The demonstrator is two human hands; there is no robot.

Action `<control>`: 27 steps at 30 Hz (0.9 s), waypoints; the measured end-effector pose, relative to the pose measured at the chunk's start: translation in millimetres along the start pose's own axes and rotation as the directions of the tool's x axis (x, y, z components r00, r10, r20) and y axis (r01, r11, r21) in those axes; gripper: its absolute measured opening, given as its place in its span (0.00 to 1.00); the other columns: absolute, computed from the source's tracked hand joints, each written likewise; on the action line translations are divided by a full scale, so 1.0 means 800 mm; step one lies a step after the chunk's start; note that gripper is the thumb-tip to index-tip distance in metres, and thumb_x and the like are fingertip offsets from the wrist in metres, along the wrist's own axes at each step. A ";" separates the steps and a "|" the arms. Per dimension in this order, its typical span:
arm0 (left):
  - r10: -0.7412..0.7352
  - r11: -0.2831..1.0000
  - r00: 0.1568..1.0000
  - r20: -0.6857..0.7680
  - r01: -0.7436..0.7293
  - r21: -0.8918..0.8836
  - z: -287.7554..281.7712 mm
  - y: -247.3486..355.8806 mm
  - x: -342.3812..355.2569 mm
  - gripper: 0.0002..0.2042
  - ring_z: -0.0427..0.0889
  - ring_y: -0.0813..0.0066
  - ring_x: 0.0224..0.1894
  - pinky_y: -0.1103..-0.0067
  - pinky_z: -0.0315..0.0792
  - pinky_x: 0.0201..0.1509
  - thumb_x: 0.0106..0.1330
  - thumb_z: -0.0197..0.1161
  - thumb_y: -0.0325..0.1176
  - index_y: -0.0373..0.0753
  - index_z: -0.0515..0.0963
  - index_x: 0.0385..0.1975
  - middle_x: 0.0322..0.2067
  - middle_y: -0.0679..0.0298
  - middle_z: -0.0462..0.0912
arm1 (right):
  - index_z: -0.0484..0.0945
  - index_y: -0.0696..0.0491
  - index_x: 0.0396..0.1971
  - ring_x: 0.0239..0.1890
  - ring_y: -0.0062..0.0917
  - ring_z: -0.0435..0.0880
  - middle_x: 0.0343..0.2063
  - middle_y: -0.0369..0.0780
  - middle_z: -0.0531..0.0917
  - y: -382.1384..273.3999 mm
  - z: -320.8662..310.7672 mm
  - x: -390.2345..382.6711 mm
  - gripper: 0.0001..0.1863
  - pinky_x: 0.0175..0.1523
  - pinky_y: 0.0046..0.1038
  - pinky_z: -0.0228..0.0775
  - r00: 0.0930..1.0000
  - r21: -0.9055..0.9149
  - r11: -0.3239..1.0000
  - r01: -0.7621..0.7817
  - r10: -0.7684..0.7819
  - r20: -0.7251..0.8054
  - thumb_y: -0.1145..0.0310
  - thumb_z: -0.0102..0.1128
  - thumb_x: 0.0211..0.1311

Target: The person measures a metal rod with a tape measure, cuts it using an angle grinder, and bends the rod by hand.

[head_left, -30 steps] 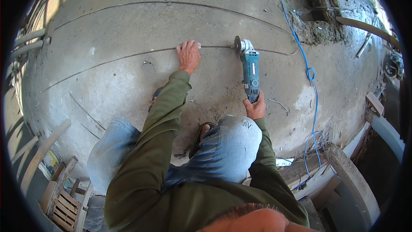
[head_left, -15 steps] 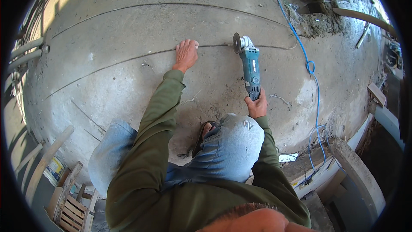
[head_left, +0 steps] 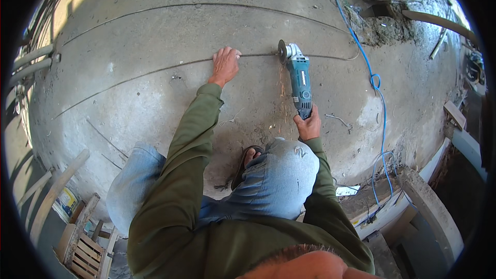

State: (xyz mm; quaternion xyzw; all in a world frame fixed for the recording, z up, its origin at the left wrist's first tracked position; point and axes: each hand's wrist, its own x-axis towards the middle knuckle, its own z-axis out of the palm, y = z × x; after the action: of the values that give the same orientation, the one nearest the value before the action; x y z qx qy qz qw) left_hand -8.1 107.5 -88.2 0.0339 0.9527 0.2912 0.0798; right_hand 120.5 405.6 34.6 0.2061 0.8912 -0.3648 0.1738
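My right hand (head_left: pixel 308 123) is wrapped round the rear grip of a teal angle grinder (head_left: pixel 301 81). The grinder's dark disc (head_left: pixel 282 51) meets a thin steel rod (head_left: pixel 261 55) that lies along the concrete. Orange sparks (head_left: pixel 282 85) stream from the disc back toward my knee. To the left of the disc, my left hand (head_left: pixel 226 66) grips the same rod, its fingers closed over it. The rod bends back near the blue cable, and its other length runs across the floor farther off.
A looped blue cable (head_left: pixel 376 81) trails down the right side. Beyond it is a broken pit (head_left: pixel 380 13) in the concrete. Wooden boards (head_left: pixel 431 212) stand at the lower right. A slatted wooden piece (head_left: pixel 88 256) and poles (head_left: pixel 57 191) are at the lower left.
The grinder has shifted slightly left, bringing its disc onto the rod. Sparks now fly where there were none. My left hand has stayed almost in place.
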 end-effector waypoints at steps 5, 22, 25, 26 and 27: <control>-0.008 1.000 1.000 -0.025 0.008 -0.009 0.004 -0.005 0.001 0.09 0.71 0.60 0.48 0.63 0.62 0.51 0.62 0.55 0.29 0.45 0.77 0.40 0.40 0.62 0.74 | 0.71 0.57 0.44 0.29 0.39 0.79 0.29 0.49 0.79 -0.008 0.000 -0.005 0.26 0.40 0.35 0.71 0.996 0.043 0.998 0.052 -0.048 -0.076 0.64 0.62 0.42; 0.009 0.998 0.998 -0.069 -0.014 -0.059 0.003 -0.006 -0.004 0.08 0.70 0.62 0.48 0.64 0.60 0.52 0.62 0.54 0.30 0.46 0.77 0.40 0.39 0.64 0.74 | 0.68 0.57 0.53 0.36 0.40 0.83 0.34 0.50 0.81 -0.008 -0.007 -0.005 0.33 0.45 0.35 0.73 0.998 0.009 0.998 0.059 -0.058 -0.037 0.64 0.63 0.42; 0.035 0.997 0.997 -0.064 -0.039 -0.060 -0.009 -0.001 0.001 0.07 0.73 0.59 0.46 0.65 0.62 0.49 0.63 0.54 0.29 0.45 0.77 0.38 0.38 0.63 0.75 | 0.70 0.58 0.49 0.33 0.37 0.81 0.31 0.47 0.80 0.003 -0.011 -0.014 0.30 0.44 0.34 0.73 0.994 0.072 0.993 0.097 -0.093 -0.064 0.65 0.63 0.41; 0.041 0.997 0.997 -0.065 -0.045 -0.058 -0.013 -0.001 0.003 0.07 0.73 0.59 0.46 0.65 0.62 0.49 0.63 0.54 0.29 0.45 0.77 0.38 0.38 0.63 0.75 | 0.70 0.59 0.47 0.31 0.35 0.80 0.29 0.45 0.80 0.009 -0.011 -0.018 0.29 0.44 0.34 0.73 0.992 0.122 0.986 0.112 -0.105 -0.067 0.65 0.63 0.41; 0.064 0.996 0.998 -0.026 -0.065 -0.064 -0.019 -0.002 0.006 0.07 0.73 0.59 0.46 0.65 0.63 0.49 0.63 0.54 0.30 0.45 0.77 0.39 0.38 0.62 0.75 | 0.70 0.58 0.45 0.24 0.26 0.76 0.25 0.40 0.77 0.014 -0.009 -0.021 0.25 0.33 0.30 0.72 0.974 0.181 0.960 0.213 -0.194 -0.119 0.69 0.64 0.42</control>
State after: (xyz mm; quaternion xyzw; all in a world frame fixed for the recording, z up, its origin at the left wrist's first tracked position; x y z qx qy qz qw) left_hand -15.1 98.1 -77.3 0.0586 0.9421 0.3245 0.0600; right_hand 139.0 414.3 40.7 0.1473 0.8758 -0.4543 0.0698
